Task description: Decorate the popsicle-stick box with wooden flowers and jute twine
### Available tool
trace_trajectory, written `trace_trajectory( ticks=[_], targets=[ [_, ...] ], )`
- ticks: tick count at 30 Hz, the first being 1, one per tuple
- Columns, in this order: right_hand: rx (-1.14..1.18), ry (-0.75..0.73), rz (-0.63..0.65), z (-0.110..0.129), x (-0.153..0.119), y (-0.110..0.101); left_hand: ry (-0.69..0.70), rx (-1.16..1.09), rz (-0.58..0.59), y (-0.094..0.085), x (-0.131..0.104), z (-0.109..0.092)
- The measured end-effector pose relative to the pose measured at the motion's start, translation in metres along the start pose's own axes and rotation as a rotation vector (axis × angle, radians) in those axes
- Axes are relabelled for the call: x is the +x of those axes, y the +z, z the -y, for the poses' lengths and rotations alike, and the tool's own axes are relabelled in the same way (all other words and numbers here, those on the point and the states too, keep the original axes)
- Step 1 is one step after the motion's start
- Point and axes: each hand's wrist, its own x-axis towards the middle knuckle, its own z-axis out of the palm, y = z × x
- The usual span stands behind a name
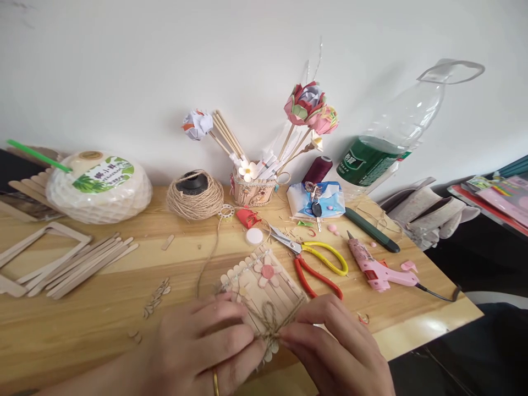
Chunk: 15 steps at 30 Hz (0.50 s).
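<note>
Lying flat near the front edge of the wooden table (pixel 103 319), a small panel of craft sticks (pixel 264 289) is gripped at its near end by both hands. The left hand (pixel 202 346) is closed over the panel's near left corner, fingers curled together, and the right hand (pixel 334 346) is pinched shut on the twine knot (pixel 272 325) that is tied across the sticks. A pink paper flower (pixel 267 271) is stuck to the panel's face. From the knot a strand is seen running back toward the ball of twine (pixel 194 195) by the wall, though whether it is cut cannot be told. Just beyond the panel, scissors (pixel 307 258) with one yellow and one red handle are lying open, and a pink glue gun (pixel 377 267) is lying farther right, its cord trailing off the table edge. Loose sticks (pixel 82 264) are spread at the left. Trouble could arise if the knot is pulled too hard: the sticks could be bowed or split apart at their glued seams, or the flower knocked loose. Should the strand be uncut, the ball could be dragged into the pot of paper flowers (pixel 252 190). The glue gun could be pulled off the table by its hanging cord.
</note>
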Motion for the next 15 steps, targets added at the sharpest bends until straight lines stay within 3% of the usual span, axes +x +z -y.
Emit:
trace_trajectory(
  ticks=[10,14,15],
  targets=[
    [-0.123,-0.015,-0.039,0.006,0.003,0.003,0.038,0.078,0.033,-0.006,0.012,-0.003],
    [-0.365,-0.127,-0.246,0.013,0.005,0.006,-0.035,0.104,0.076,-0.012,0.013,-0.006],
    [-0.409,-0.13,-0.215,0.015,0.006,0.006,-0.055,0.099,0.097,-0.012,0.012,-0.007]
  ],
)
